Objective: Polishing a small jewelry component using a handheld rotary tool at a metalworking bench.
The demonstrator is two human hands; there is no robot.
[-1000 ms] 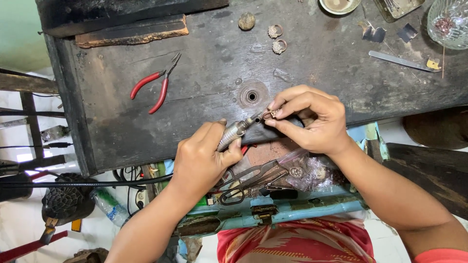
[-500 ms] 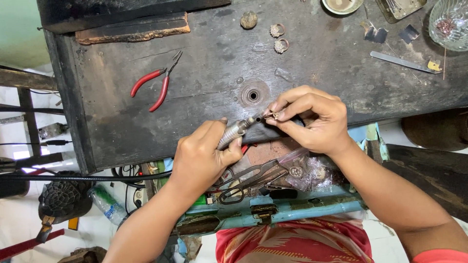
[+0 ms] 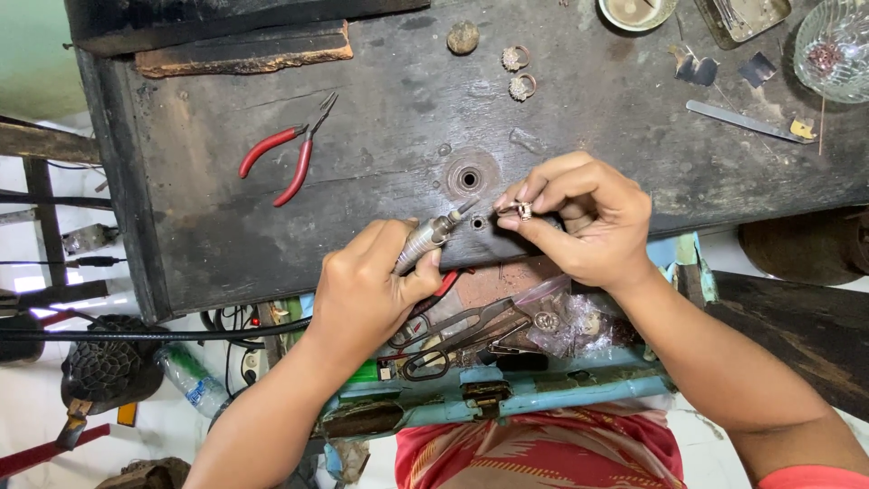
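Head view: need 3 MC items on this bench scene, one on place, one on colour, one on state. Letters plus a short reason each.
1. Where do the pliers lie?
A. on the dark bench top, away from both hands
B. in the open drawer
C. in the glass bowl

2. What colour are the plier handles?
A. blue
B. red
C. yellow

3. What does the right hand do?
A. lies flat on the bench
B. grips the scissors
C. pinches a small ring in its fingertips

Answers:
1 A: the pliers lie on the bench top, well off to the side of the left hand.
2 B: both handles are red.
3 C: the right hand pinches the small ring while the left hand holds the rotary tool handpiece with its tip toward the ring; the scissors lie untouched in the drawer below.
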